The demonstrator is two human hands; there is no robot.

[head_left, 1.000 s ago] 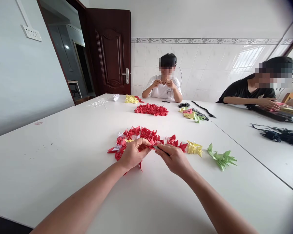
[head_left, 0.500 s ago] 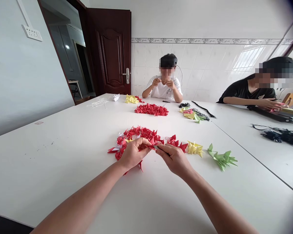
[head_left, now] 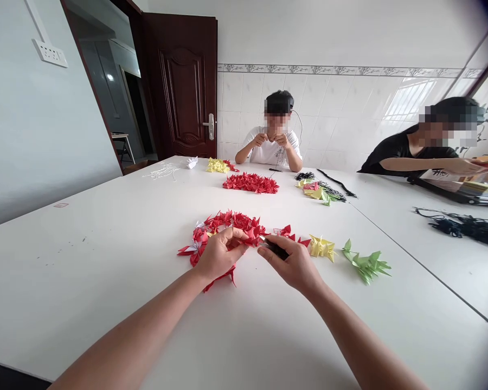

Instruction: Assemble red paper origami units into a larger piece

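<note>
My left hand (head_left: 223, 250) pinches a red origami crane (head_left: 252, 236) between thumb and fingers, over the table's middle. My right hand (head_left: 293, 261) grips a small black-handled tool (head_left: 275, 249) whose short metal tip points at the crane; its exact kind is unclear. Behind and beside my left hand lies a curved string of red origami cranes (head_left: 238, 221), with a few white and yellow ones among them. Past my right hand are a few more red cranes, a cluster of yellow cranes (head_left: 322, 247) and one of green cranes (head_left: 368, 264).
Further back on the white table (head_left: 106, 254) lie a red crane pile (head_left: 251, 183), yellow cranes (head_left: 217, 165), white strings (head_left: 162, 171) and black tassels (head_left: 467, 226). One person (head_left: 273, 143) sits opposite; another (head_left: 406, 151) reaches over a black case (head_left: 443, 187) at right.
My right hand has drawn slightly back from the crane, showing more of the black tool. My left hand keeps its pinch. The person at right has stretched an arm further right.
</note>
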